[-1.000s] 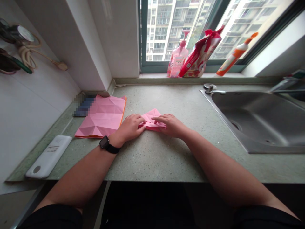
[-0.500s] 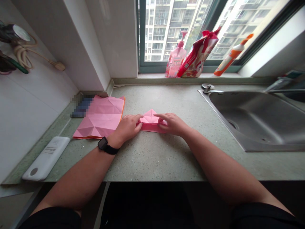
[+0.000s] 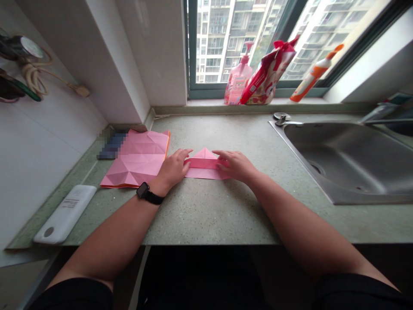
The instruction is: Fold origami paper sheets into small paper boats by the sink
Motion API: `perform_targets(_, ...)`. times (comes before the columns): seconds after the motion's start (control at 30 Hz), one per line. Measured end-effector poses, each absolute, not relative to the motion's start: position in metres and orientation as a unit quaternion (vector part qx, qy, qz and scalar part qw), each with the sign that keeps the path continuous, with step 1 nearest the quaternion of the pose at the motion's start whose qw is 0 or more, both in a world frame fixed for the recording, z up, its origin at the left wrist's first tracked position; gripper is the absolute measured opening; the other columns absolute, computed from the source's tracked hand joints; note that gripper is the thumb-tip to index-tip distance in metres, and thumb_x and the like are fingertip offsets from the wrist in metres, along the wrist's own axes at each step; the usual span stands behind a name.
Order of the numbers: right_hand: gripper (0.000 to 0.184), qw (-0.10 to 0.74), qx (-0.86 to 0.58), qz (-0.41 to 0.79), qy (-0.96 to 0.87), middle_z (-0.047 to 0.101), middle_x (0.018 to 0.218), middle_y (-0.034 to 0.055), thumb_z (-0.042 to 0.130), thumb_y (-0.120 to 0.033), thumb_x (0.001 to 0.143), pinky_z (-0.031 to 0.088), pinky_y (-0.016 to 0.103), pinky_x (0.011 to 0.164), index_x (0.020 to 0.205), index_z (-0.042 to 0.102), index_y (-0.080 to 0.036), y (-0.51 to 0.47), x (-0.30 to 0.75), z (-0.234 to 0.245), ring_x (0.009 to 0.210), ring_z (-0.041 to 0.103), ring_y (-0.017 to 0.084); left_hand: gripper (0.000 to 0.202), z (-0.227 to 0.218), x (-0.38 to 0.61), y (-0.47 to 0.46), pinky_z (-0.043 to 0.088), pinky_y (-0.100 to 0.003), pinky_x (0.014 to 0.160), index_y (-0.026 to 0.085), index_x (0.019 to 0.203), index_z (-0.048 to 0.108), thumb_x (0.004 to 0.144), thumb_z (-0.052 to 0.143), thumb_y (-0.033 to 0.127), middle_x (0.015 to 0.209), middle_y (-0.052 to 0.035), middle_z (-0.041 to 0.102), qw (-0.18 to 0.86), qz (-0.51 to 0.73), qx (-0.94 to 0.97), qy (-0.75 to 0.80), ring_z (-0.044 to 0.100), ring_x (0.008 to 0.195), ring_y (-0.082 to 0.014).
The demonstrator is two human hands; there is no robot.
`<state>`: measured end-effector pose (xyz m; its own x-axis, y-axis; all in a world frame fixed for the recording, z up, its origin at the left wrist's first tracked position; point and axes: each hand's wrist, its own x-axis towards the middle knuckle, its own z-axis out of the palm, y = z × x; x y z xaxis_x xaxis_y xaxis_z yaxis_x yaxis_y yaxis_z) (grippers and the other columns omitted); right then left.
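Note:
A folded sheet of pink paper (image 3: pixel 204 163) lies on the counter in front of me, with a triangular peak at its far side and a flat band folded across it. At its left end my left hand (image 3: pixel 176 165) grips the band between thumb and fingers. My right hand (image 3: pixel 237 165) does the same at the right end, its fingertips over the fold and partly hiding that edge. To the left, creased pink sheets (image 3: pixel 138 155) with an orange edge rest beside my left hand. A black watch (image 3: pixel 143 190) is on my left wrist.
A white power bank (image 3: pixel 66 213) lies at the left front of the counter (image 3: pixel 206 215). The steel sink (image 3: pixel 342 189) is on the right. On the windowsill stand a pink pump bottle (image 3: pixel 238 82), a red bag (image 3: pixel 269 75) and an orange-and-white bottle (image 3: pixel 311 79).
The paper's near band has been turned up and away from me, so a lighter strip now shows in front of it. Both hands have shifted slightly with the fold.

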<state>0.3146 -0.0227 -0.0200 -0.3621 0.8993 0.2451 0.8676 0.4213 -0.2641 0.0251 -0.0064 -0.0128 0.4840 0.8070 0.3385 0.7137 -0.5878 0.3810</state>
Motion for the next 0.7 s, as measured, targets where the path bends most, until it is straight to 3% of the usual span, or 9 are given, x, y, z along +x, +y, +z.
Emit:
perform_targets(0.2, 0.051, 0.179, -0.539, 0.041, -0.822, 0.08, 0.124, 0.0099, 0.066, -0.022, 0.096, 0.058, 0.041, 0.093, 0.147, 0.07, -0.026, -0.02, 0.314, -0.025, 0.098, 0.076, 0.025, 0.049, -0.017, 0.025, -0.002, 0.058, -0.044, 0.112, 0.018, 0.15, 0.06, 0.101, 0.064, 0.018, 0.136, -0.0137, 0.065, 0.076, 0.23, 0.859, 0.452, 0.067, 0.126, -0.0285)
perform_targets(0.33, 0.043, 0.185, -0.537, 0.012, -0.823, 0.077, 0.131, 0.0114, 0.067, -0.022, 0.096, 0.054, 0.045, 0.1, 0.138, 0.075, -0.027, -0.02, 0.313, -0.025, 0.113, 0.072, 0.03, 0.049, -0.017, 0.025, 0.0, 0.056, -0.047, 0.114, 0.017, 0.148, 0.064, 0.099, 0.067, 0.018, 0.139, -0.0154, 0.062, 0.049, 0.224, 0.861, 0.454, 0.065, 0.126, -0.0311)
perform_targets(0.5, 0.022, 0.146, -0.539, 0.001, -0.83, 0.08, 0.119, 0.0085, 0.069, -0.024, 0.099, 0.048, 0.044, 0.095, 0.115, 0.083, -0.031, -0.023, 0.309, -0.017, 0.109, 0.07, 0.03, 0.037, -0.015, 0.03, 0.0, 0.052, -0.05, 0.116, 0.024, 0.128, 0.078, 0.099, 0.061, 0.009, 0.134, -0.0103, 0.07, 0.032, 0.209, 0.898, 0.387, 0.062, 0.126, -0.0299)
perform_targets(0.7, 0.022, 0.104, -0.55, 0.008, -0.828, 0.082, 0.109, 0.006, 0.065, -0.023, 0.101, 0.044, 0.038, 0.084, 0.1, 0.086, -0.03, -0.028, 0.302, -0.01, 0.099, 0.072, 0.026, 0.034, -0.018, 0.037, -0.004, 0.056, -0.044, 0.108, 0.028, 0.123, 0.082, 0.104, 0.058, 0.012, 0.128, -0.0068, 0.078, 0.095, 0.182, 0.936, 0.286, 0.07, 0.118, -0.0241)
